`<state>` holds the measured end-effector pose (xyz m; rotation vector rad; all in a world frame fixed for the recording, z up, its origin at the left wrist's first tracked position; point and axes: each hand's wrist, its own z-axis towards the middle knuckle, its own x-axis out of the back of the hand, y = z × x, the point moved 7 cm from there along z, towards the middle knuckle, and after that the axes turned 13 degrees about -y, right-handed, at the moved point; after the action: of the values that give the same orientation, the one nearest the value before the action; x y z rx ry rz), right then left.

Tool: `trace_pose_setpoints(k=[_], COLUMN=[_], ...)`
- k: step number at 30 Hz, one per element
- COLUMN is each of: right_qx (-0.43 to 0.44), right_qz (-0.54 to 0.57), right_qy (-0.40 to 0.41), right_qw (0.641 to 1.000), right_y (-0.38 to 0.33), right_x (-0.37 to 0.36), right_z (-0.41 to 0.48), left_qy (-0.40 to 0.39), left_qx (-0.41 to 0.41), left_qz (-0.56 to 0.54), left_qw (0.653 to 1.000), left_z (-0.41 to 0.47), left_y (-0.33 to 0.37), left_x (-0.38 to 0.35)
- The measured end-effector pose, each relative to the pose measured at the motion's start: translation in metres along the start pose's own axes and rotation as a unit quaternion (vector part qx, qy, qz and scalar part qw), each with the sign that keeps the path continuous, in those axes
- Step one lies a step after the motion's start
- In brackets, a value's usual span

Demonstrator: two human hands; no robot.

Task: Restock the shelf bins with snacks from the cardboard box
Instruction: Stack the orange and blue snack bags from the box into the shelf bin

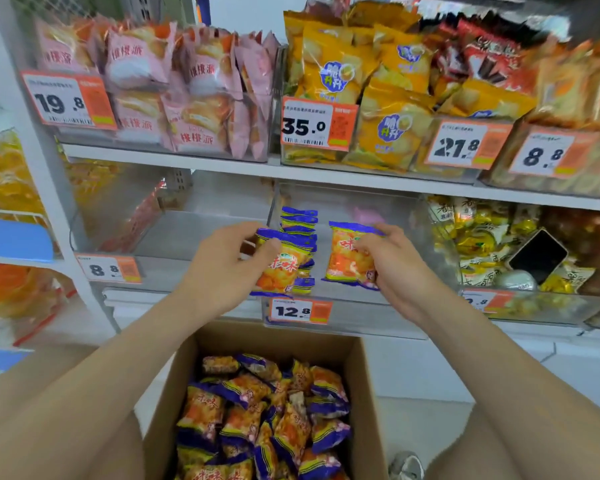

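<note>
At the center of the frame we grip one orange-and-blue snack packet in our left hand and another packet in our right hand, both over the clear bin tagged 12.8. Below, the open cardboard box holds many more packets.

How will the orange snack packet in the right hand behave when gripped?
Probably light: the right hand holds the snack packet with only its fingers. Likely soft and crinkly, being a puffy pouch. Its glossy wrapper may be slippery.
</note>
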<state>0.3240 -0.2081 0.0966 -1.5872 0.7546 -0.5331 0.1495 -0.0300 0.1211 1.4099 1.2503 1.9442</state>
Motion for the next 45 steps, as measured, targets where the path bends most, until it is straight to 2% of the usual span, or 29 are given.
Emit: trace_pose_setpoints(k=[2, 4, 8, 11, 16, 21, 26, 30, 33, 35, 36, 37, 38, 39, 40, 42, 45], right_qx=[0.016, 0.022, 0.055, 0.055, 0.034, 0.074, 0.071, 0.063, 0.058, 0.091, 0.122, 0.143, 0.137, 0.121, 0.107, 0.119, 0.148], right_qz=[-0.072, -0.16, -0.332, -0.397, -0.464, -0.431, -0.442, -0.551, -0.578, -0.562, -0.517, -0.439, -0.347, -0.268, -0.212, -0.175, -0.162], right_qy=[0.018, 0.034, 0.082, 0.123, 0.154, 0.16, 0.117, 0.051, 0.031, 0.033, 0.023, -0.004, -0.047, -0.11, -0.17, -0.237, -0.231], right_qw=[0.997, 0.986, 0.938, 0.908, 0.872, 0.885, 0.887, 0.831, 0.813, 0.822, 0.847, 0.887, 0.927, 0.95, 0.956, 0.948, 0.948], right_y=[0.0, 0.007, 0.013, 0.015, 0.027, 0.031, 0.041, 0.052, 0.051, 0.036, 0.025, 0.016, 0.011, 0.008, 0.007, 0.002, -0.006], right_x=[0.013, 0.022, 0.031, 0.036, 0.036, 0.035, 0.036, 0.033, 0.038, 0.033, 0.026, 0.017, 0.007, -0.005, -0.016, -0.027, -0.021], right_z=[0.027, 0.059, 0.11, 0.143, 0.18, 0.185, 0.199, 0.206, 0.198, 0.181, 0.165, 0.146, 0.127, 0.107, 0.088, 0.061, 0.054], left_qy=[0.02, 0.029, 0.035, 0.045, 0.071, 0.057, 0.052, 0.051, 0.037, 0.031, 0.033, 0.04, 0.052, 0.066, 0.08, 0.098, 0.106], left_qx=[-0.003, -0.002, 0.009, 0.018, 0.029, 0.033, 0.046, 0.056, 0.045, 0.033, 0.027, 0.021, 0.015, 0.008, -0.002, -0.027, -0.058], left_qz=[0.034, 0.018, 0.0, -0.002, 0.05, 0.016, -0.002, -0.016, -0.028, -0.023, -0.014, -0.001, 0.012, 0.018, 0.02, 0.025, 0.021], left_qw=[0.999, 0.999, 0.999, 0.999, 0.996, 0.998, 0.998, 0.997, 0.998, 0.999, 0.999, 0.999, 0.998, 0.998, 0.997, 0.994, 0.992], left_z=[0.016, 0.032, 0.058, 0.07, 0.079, 0.079, 0.076, 0.075, 0.074, 0.072, 0.072, 0.072, 0.071, 0.071, 0.071, 0.071, 0.068], left_y=[-0.003, -0.006, -0.013, -0.019, -0.024, -0.032, -0.033, -0.034, -0.031, -0.026, -0.024, -0.022, -0.019, -0.016, -0.013, -0.007, 0.003], left_x=[0.001, -0.002, -0.014, -0.02, -0.022, -0.023, -0.023, -0.019, -0.019, -0.02, -0.02, -0.019, -0.018, -0.017, -0.016, -0.016, -0.024])
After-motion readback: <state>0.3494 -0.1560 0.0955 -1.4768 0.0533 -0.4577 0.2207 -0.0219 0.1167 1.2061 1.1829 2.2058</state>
